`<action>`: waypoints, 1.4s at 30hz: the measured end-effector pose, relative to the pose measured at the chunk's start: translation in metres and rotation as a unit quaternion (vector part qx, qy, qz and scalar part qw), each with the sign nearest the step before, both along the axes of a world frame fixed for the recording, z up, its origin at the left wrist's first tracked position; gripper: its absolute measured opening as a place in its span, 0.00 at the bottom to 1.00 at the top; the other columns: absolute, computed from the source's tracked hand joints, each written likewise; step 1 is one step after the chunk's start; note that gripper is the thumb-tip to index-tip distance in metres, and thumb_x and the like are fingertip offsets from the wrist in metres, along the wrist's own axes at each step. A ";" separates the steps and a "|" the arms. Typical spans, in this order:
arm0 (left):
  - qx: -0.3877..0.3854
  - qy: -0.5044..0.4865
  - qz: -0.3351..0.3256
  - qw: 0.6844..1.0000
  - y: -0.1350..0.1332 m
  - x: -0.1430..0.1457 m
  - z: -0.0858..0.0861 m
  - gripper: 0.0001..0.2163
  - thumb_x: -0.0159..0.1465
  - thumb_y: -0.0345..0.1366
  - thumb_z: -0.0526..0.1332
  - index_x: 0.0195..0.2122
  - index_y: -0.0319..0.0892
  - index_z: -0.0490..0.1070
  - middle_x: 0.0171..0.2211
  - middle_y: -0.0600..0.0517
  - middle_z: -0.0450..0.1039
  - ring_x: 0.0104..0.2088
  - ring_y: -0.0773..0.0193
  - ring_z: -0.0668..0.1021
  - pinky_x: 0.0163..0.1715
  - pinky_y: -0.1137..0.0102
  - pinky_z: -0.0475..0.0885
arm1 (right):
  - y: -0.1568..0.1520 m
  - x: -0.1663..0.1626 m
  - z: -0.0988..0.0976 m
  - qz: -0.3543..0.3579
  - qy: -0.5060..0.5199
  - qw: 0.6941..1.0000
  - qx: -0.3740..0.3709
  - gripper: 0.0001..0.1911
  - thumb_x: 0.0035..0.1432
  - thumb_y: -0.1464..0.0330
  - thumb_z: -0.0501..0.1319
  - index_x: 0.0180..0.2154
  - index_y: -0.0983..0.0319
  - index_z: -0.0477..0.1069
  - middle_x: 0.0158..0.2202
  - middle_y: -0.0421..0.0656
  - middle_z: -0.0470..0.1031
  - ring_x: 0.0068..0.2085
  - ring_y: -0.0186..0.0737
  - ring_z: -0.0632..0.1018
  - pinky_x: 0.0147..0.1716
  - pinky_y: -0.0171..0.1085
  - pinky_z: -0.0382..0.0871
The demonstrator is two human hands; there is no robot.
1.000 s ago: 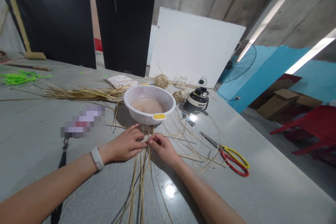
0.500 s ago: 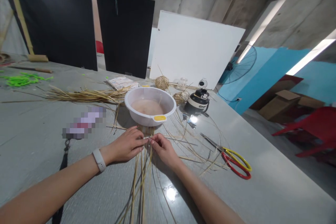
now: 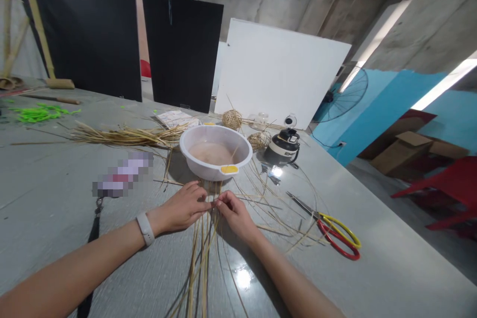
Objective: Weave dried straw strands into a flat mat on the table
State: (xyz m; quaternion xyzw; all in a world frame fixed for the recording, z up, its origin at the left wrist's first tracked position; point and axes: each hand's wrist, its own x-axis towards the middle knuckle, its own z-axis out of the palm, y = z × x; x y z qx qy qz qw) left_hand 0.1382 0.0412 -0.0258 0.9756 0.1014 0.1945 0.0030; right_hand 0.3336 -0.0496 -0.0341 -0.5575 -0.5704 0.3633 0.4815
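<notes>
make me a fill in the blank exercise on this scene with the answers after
1. While the right hand pinches at the thin strips, the pale wristband sits on the person's ____ arm.
2. The scissors have one red handle and one ____ handle.
3. The large panel directly behind the squat bottle is ____.
4. The small heap at the picture's far left is bright ____.

Missing words: left; yellow; white; green.

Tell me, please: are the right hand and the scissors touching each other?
Apart. The head view shows grey tabletop, crossed by thin strips, between the right hand and the scissors.
</notes>
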 end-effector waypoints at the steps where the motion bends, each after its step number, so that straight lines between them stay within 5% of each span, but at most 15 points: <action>1: 0.003 0.001 0.002 1.000 0.000 0.000 -0.001 0.10 0.69 0.32 0.58 0.47 0.47 0.76 0.41 0.48 0.71 0.44 0.54 0.71 0.60 0.52 0.63 | 0.000 0.000 0.000 -0.002 0.000 1.000 0.002 0.16 0.60 0.54 0.60 0.31 0.58 0.65 0.25 0.36 0.63 0.28 0.36 0.63 0.29 0.36 0.57; 13: 0.034 -0.004 0.028 0.999 -0.006 0.004 -0.007 0.13 0.69 0.32 0.58 0.54 0.46 0.71 0.40 0.48 0.70 0.44 0.54 0.72 0.57 0.52 0.65 | -0.001 0.000 -0.002 -0.009 0.016 1.000 0.007 0.18 0.60 0.52 0.61 0.31 0.59 0.65 0.25 0.36 0.63 0.28 0.35 0.63 0.29 0.36 0.57; 25: -0.048 -0.023 0.025 0.998 -0.002 0.003 -0.009 0.16 0.70 0.33 0.57 0.58 0.44 0.69 0.41 0.47 0.71 0.42 0.54 0.70 0.46 0.59 0.69 | 0.000 0.000 -0.007 -0.001 0.036 0.999 0.010 0.14 0.61 0.56 0.61 0.33 0.58 0.63 0.24 0.34 0.62 0.25 0.34 0.64 0.26 0.35 0.58; 33: -0.148 -0.118 0.011 0.982 0.000 0.002 -0.008 0.17 0.70 0.35 0.58 0.59 0.44 0.72 0.45 0.45 0.72 0.46 0.55 0.73 0.48 0.60 0.69 | -0.002 0.000 -0.002 0.016 0.017 1.000 0.004 0.12 0.61 0.58 0.60 0.33 0.58 0.63 0.24 0.34 0.62 0.26 0.34 0.64 0.27 0.35 0.58; 42: -0.213 -0.129 0.011 0.968 0.004 0.003 -0.011 0.27 0.69 0.33 0.58 0.69 0.47 0.58 0.45 0.47 0.74 0.46 0.56 0.74 0.49 0.60 0.70 | -0.001 0.002 -0.006 0.024 -0.008 1.000 0.004 0.11 0.62 0.58 0.58 0.33 0.58 0.63 0.25 0.35 0.63 0.27 0.35 0.65 0.28 0.36 0.59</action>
